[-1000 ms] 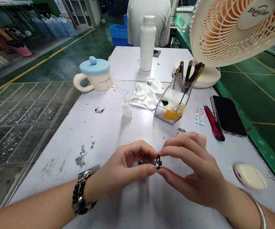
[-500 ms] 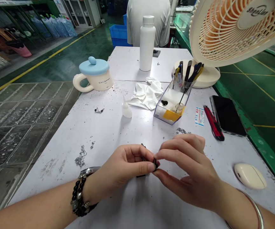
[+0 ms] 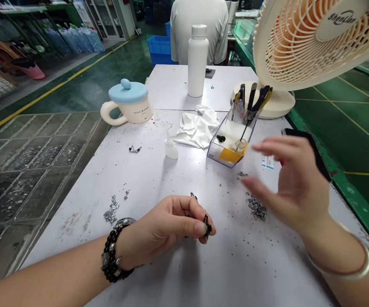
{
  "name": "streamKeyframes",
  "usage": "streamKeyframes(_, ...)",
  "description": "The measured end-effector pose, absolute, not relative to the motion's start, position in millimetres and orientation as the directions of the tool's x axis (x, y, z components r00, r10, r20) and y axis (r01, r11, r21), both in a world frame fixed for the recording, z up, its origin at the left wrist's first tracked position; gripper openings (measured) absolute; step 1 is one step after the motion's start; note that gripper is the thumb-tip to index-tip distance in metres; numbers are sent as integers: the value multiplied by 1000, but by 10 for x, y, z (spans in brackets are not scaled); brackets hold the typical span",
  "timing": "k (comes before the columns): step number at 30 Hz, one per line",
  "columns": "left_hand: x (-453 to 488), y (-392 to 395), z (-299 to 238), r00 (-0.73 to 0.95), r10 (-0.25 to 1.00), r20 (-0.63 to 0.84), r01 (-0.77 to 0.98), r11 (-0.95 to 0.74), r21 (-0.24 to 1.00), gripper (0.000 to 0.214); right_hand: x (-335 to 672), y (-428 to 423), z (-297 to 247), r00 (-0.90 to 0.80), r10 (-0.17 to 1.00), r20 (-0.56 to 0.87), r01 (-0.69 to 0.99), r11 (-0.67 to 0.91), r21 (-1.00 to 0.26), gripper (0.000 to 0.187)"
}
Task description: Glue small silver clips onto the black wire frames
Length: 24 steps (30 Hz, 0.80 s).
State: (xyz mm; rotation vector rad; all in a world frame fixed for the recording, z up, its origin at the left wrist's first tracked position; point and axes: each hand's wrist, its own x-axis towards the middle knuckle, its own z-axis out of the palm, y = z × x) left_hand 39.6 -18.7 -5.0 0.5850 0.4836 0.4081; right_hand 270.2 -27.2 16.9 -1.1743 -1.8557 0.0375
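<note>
My left hand (image 3: 167,228) rests on the white table (image 3: 158,179), its thumb and fingers pinched on a small black part (image 3: 206,226). My right hand (image 3: 291,181) hovers above the table to the right, blurred by motion, fingers spread and nothing in it. Just below its fingertips lies a small heap of tiny metal pieces (image 3: 257,208). A second heap of metal pieces (image 3: 110,212) lies left of my left wrist.
A clear organiser (image 3: 232,140) with pens, a white cloth (image 3: 197,128), a small glue bottle (image 3: 170,147), a lidded mug (image 3: 129,102), a white flask (image 3: 197,59) and a fan (image 3: 312,38) stand behind. A dark phone (image 3: 309,145) lies right. A person stands at the table's far end.
My right hand let go of the black part and rose up and to the right, uncovering the metal heap. My left hand kept the part and stayed put.
</note>
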Motion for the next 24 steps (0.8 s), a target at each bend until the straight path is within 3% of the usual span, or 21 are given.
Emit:
streamKeyframes(4, 387, -183, -64, 819, 493, -294, -246, 764, 596, 9, 2834, 44, 206, -106, 764, 637, 811, 437, -389, 54)
streamKeyframes(8, 387, -188, -53, 814, 506, -286, -254, 752, 608, 7, 2791, 192, 215, -178, 752, 635, 848, 444, -289, 26)
streamKeyframes(11, 385, -190, -46, 808, 511, -294, -260, 756, 601, 7, 2748, 208, 188, -97, 673, 733, 890, 388, -238, 19)
streamKeyframes(20, 381, -166, -69, 819, 494, -293, -271, 783, 560, 7, 2751, 207, 153, 60, 674, 737, 914, 260, -312, 21)
streamKeyframes(24, 375, -155, -84, 828, 485, -280, -273, 786, 555, 5, 2734, 62, 383, 149, 537, 830, 812, 413, -413, 25)
